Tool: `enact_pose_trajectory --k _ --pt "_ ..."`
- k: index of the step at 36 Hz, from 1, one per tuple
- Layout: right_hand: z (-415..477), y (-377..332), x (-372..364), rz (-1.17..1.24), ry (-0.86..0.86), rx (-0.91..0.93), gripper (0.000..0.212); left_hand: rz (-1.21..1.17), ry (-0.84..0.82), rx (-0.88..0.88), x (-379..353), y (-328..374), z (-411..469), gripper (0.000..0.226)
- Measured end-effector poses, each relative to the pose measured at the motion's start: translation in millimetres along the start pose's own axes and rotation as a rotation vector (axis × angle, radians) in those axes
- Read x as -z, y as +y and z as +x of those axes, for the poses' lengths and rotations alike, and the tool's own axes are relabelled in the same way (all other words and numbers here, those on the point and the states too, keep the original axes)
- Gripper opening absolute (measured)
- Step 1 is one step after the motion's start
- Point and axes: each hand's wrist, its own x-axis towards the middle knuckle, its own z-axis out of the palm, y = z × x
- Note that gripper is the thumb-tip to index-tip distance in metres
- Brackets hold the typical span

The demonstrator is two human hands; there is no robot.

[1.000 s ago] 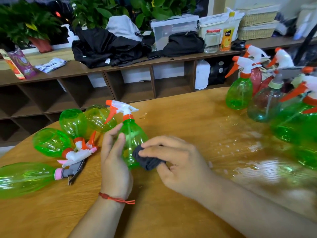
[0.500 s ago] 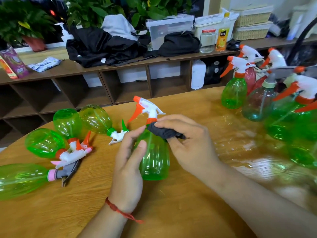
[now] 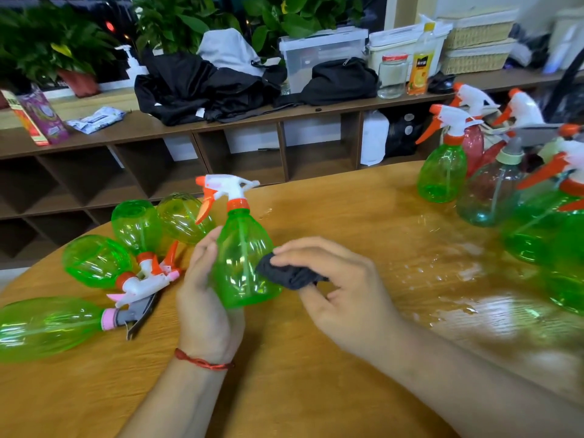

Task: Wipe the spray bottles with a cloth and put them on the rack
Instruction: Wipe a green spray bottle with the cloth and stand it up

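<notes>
Dark cloth (image 3: pixel 290 275) apparently against green bottle (image 3: pixel 242 259).

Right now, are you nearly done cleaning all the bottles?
Not nearly, I think. Done: nothing looks put away, and I can't tell which bottles are already wiped. In hand: the left hand holds one green bottle upright while the right hand presses the dark cloth on its side. Left: probably the four lying bottles on the left, then putting everything away, including the standing bottles on the right.
</notes>
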Motion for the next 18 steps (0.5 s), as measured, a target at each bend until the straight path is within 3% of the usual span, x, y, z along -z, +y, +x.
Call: enact_pose_trajectory --k 5,7,10,18 --pt "-1.0 6.4 -3.1 0.069 0.058 -0.044 0.046 0.143 0.014 -0.069 -1.2 -5.4 -3.2 0.046" --pt "-2.3 6.2 -4.7 0.067 0.078 -0.047 0.045 0.033 0.008 0.032 -10.7 -10.0 -10.7 0.037" --pt "-1.3 8.5 -2.7 0.071 0.107 -0.066 0.045 0.132 0.078 -0.123 -28.8 6.3 -17.2 0.027" --pt "3.4 10.0 2.0 0.071 0.136 -0.107 0.047 0.252 -0.130 -0.176 -41.2 1.4 -30.0 0.041"
